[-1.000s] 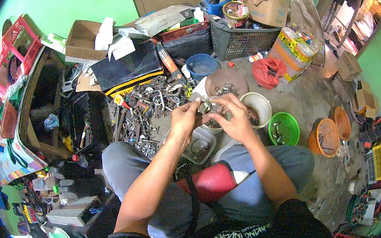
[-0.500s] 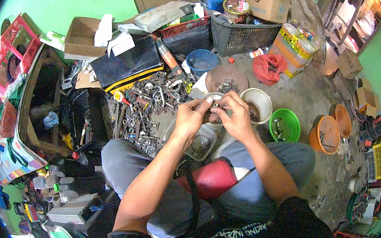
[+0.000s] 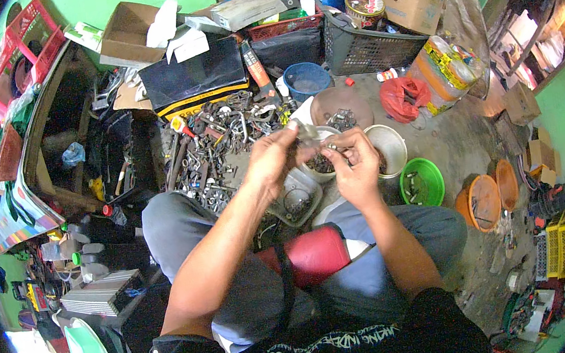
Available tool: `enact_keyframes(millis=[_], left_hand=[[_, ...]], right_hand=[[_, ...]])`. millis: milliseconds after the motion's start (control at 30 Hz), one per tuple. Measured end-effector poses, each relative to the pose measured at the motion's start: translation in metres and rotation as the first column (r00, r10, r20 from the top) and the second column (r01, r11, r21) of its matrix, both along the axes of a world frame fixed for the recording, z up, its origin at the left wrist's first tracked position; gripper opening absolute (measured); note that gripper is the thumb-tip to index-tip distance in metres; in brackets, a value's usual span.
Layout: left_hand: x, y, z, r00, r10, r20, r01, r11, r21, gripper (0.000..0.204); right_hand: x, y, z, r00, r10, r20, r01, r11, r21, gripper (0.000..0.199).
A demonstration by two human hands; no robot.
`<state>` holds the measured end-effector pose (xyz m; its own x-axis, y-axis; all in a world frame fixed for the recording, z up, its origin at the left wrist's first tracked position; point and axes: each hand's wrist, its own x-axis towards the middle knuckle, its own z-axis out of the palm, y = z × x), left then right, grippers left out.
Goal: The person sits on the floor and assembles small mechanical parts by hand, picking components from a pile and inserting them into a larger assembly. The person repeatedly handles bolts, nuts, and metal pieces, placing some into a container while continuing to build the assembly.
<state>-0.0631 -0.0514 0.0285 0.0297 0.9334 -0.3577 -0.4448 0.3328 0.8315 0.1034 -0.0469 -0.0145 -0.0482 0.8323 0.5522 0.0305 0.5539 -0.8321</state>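
My right hand (image 3: 356, 165) is closed, thumb and fingers pinching a small metal piece (image 3: 332, 148) whose exact kind is too small to tell. Just left of it is my left hand (image 3: 274, 160), its fingertips smeared by motion, so what they hold cannot be made out. Both hands hover over a white tub (image 3: 319, 176) of small dark parts. Right of that stands a white bucket (image 3: 399, 152), partly hidden by my right hand. Below my left hand lies a clear plastic tray (image 3: 308, 205) with a few small parts in it.
A heap of metal tools and fittings (image 3: 212, 142) spreads at the left. Beyond my hands is a brown round lid (image 3: 330, 101) with small hardware. A green bowl (image 3: 439, 183), orange tubs (image 3: 465, 206), a blue basket (image 3: 307, 90) and a red plastic bag (image 3: 402, 98) stand around.
My hands have drawn apart; the left has shifted slightly left and its fingers blur. The right keeps its pinch. The whole view has tilted a little.
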Motion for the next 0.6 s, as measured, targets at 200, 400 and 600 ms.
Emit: enact_keyframes(millis=[200,400,600], left_hand=[[-0.056,0.004,-0.006,0.969,0.244,-0.05,-0.238,0.967,0.095,0.039],[-0.082,-0.029,-0.012,0.999,0.043,-0.028,-0.041,0.996,0.081,0.033],[-0.086,-0.042,-0.013,0.986,0.02,-0.164,-0.005,0.996,0.09,0.032]], right_hand=[[-0.001,-0.001,-0.03,0.982,0.157,0.109,-0.112,0.936,-0.333,0.013],[-0.017,-0.007,-0.09,0.732,0.282,0.621,-0.025,0.921,-0.388,0.02],[-0.025,-0.008,-0.106,0.544,0.427,0.722,-0.1,0.888,-0.45,0.027]])
